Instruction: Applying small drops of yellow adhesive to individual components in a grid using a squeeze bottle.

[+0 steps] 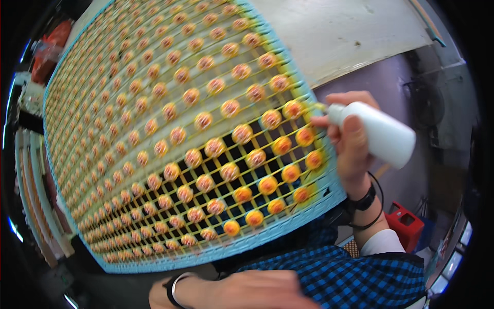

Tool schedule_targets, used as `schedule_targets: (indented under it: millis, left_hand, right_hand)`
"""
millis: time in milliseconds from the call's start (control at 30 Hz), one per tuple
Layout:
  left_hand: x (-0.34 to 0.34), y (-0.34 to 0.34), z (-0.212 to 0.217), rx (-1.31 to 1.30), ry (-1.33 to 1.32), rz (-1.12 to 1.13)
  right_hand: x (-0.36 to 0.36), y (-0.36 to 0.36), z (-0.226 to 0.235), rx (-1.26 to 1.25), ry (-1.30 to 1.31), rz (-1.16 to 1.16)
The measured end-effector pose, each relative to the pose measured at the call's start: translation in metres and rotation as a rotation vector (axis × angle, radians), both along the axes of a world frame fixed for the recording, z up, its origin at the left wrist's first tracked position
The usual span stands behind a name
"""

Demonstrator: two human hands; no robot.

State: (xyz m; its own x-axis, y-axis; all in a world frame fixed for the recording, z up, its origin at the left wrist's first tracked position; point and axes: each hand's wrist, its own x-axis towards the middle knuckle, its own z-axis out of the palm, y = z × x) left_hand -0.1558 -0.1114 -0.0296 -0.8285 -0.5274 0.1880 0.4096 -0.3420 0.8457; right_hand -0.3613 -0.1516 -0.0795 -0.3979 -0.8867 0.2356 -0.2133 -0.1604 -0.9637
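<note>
A large blue-framed lattice panel [334, 183] with yellow-green strips spans the view. Rows of small round flower-like pieces [242, 134] sit on its crossings. Near the lower right corner the flower-like pieces [267, 184] look deeper orange-yellow; elsewhere they are paler and pinkish. My right hand [352, 136] is closed around a white squeeze bottle [383, 131], tilted with its nozzle toward the panel's right edge. Whether the nozzle touches the panel is unclear. Below the front edge lies my left hand [252, 289], its fingers smeared by motion and partly cut off.
A pale worktop [319, 31] extends beneath and beyond the panel. To the lower right stands a red plastic container [404, 224]. A fan-like dark shape [429, 100] shows at the far right. Long strips [38, 195] stand at the left, with a red bag [51, 49] behind them.
</note>
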Motion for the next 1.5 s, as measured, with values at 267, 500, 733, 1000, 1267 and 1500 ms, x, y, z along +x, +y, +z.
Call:
schedule_targets:
  millis: [267,500,733,1000,1267,1500]
  left_hand:
    - [-0.065,0.031,0.031,0.455,0.572,-0.099]
    - [-0.063,0.032,0.028,0.653,0.636,-0.099]
    - [-0.058,0.029,0.027,0.605,0.535,-0.081]
    - [-0.019,-0.004,0.01,-0.065,0.036,-0.104]
    - [0.036,0.009,-0.013,-1.144,-0.561,0.139]
    - [0.031,0.011,-0.018,-1.329,-0.665,0.238]
  right_hand:
    - [0.004,0.0,-0.001,-0.113,-0.205,-0.081]
    - [-0.001,0.0,-0.005,-0.071,-0.143,-0.041]
    - [-0.003,-0.001,-0.005,-0.145,-0.214,0.027]
    - [-0.007,0.002,-0.006,-0.186,-0.234,0.059]
    - [-0.016,0.011,-0.002,-0.045,-0.067,0.13]
    - [-0.019,0.013,-0.001,-0.041,-0.058,0.17]
